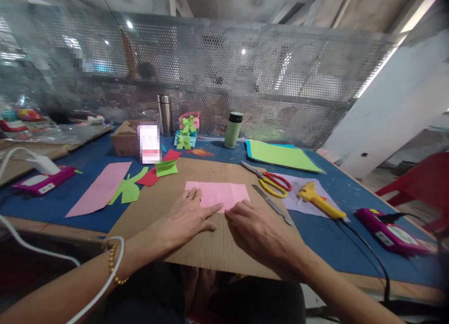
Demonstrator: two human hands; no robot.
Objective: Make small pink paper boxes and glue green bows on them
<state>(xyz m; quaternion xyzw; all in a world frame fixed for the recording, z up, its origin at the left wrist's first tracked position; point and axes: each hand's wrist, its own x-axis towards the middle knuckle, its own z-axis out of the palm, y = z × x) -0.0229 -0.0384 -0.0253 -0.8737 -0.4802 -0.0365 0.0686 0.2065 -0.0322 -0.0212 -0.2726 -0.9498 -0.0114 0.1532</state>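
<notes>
A creased pink paper strip (219,192) lies on the brown cardboard sheet (210,249). My left hand (191,216) rests on the strip's left part and lower edge, its fingers apart and holding nothing. At the strip's lower right, my right hand (249,223) has its fingers curled together at the paper's edge; whether they pinch it is hidden. Just right of the strip lie a grey blade (271,203) and scissors (270,180) with red and yellow handles.
A yellow glue gun (321,200) lies on lilac paper, its black cable running to a purple power strip (389,235). Green sheets (284,155), a green tumbler (233,130), a steel flask (165,116) and a cardboard box (124,139) stand behind. Pink paper (101,188) lies left.
</notes>
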